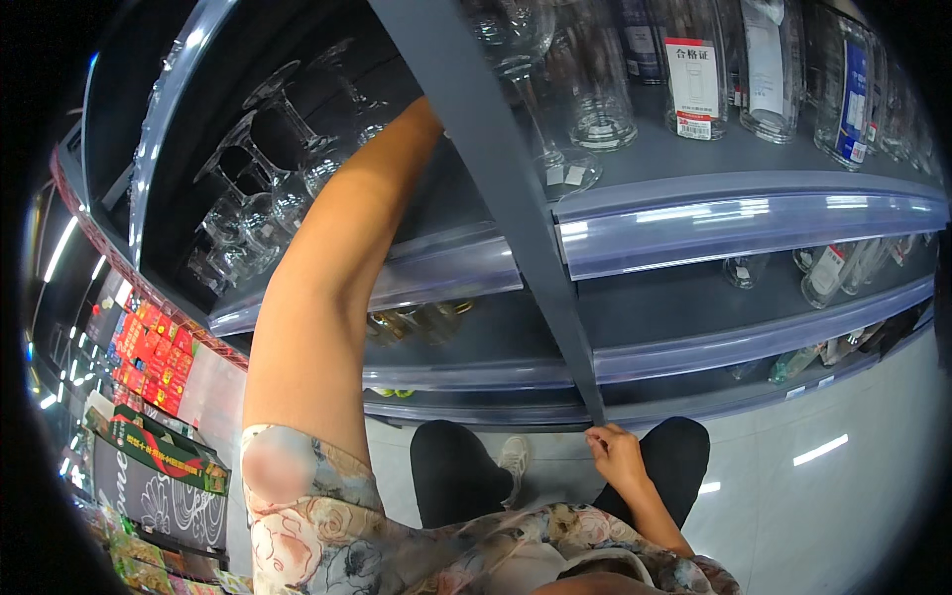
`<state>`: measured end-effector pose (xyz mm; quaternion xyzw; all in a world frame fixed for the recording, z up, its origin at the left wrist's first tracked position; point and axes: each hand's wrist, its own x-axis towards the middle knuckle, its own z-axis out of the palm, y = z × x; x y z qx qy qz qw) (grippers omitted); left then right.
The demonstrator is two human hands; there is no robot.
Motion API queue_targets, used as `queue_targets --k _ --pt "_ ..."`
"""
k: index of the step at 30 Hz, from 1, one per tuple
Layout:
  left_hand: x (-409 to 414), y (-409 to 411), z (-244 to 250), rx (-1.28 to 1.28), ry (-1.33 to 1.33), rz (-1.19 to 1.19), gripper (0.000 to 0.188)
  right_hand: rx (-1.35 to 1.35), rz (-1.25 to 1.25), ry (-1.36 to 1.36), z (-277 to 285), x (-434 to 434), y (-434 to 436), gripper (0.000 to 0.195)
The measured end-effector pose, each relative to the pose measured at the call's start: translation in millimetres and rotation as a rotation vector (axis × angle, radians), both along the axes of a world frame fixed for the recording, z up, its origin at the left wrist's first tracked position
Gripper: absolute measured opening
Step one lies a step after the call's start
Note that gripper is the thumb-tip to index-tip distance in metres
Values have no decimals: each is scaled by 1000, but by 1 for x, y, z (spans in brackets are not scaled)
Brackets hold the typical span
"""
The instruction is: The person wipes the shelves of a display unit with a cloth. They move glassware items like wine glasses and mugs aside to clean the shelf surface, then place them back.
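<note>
My left arm reaches deep into the upper shelf on the left. My left hand is out of view behind the grey metal upright post (492, 156). Beside that forearm stand several clear stemmed glasses (271, 195), placed upside down. Just right of the post is an upright stemmed glass (529, 104) with small white stickers on its foot. A clear glass tumbler (601, 111) stands next to it. My right hand (617, 455) is low, by my right knee and the bottom of the post. Its fingers are curled, and nothing shows in them.
Clear plastic price strips (751, 223) edge the shelves. Labelled glasses (695, 97) fill the upper right shelf. Amber-tinted glassware (420, 321) sits on a lower left shelf, and more glasses (824, 277) lower right. Red packages (152, 349) and a printed carton (167, 450) are at far left.
</note>
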<state>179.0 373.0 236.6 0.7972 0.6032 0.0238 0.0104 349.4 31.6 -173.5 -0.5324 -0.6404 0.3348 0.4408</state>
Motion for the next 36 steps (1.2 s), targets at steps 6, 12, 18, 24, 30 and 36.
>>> queue_targets --k 6,12,18,24,30,36 --pt "-1 -38 7 4 -11 -125 37 28 68 -6 -6 -14 7 12" --pt "0 -112 16 -34 82 -147 35 64 102 -68 -12 -33 7 11" --pt "-14 -144 1 1 -94 -213 43 132 95 -115 -26 -40 10 11" --pt "-25 -181 4 22 -26 -282 49 73 77 -189 -18 -39 -2 12" --pt "-44 -215 22 -86 3 -363 49 84 107 -306 -17 -30 -11 14" --pt "-29 -208 19 -34 98 -233 47 56 106 -342 -20 -25 -10 14"
